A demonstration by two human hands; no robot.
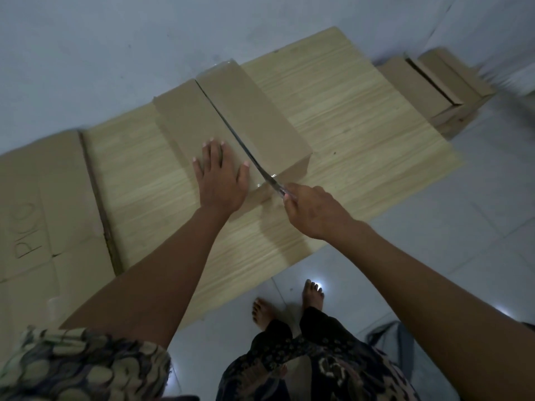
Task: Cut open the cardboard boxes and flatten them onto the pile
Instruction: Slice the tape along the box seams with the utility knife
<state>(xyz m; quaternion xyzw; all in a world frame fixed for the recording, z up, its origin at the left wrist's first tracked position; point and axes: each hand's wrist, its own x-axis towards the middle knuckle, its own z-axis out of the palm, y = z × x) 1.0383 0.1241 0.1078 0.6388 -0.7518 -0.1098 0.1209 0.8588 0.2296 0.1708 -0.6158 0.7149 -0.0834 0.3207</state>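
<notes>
2 hands (221, 180) (311, 211) work 1 rectangular cardboard box (260, 123) with a knife (252, 157).

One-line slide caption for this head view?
Left hand steadies a cardboard box while right hand runs a knife along its seam.

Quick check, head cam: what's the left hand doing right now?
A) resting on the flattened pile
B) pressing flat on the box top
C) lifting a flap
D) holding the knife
B: the left hand lies flat with fingers spread on the top of the cardboard box, beside the seam, while the right hand holds the knife along that seam.
</notes>
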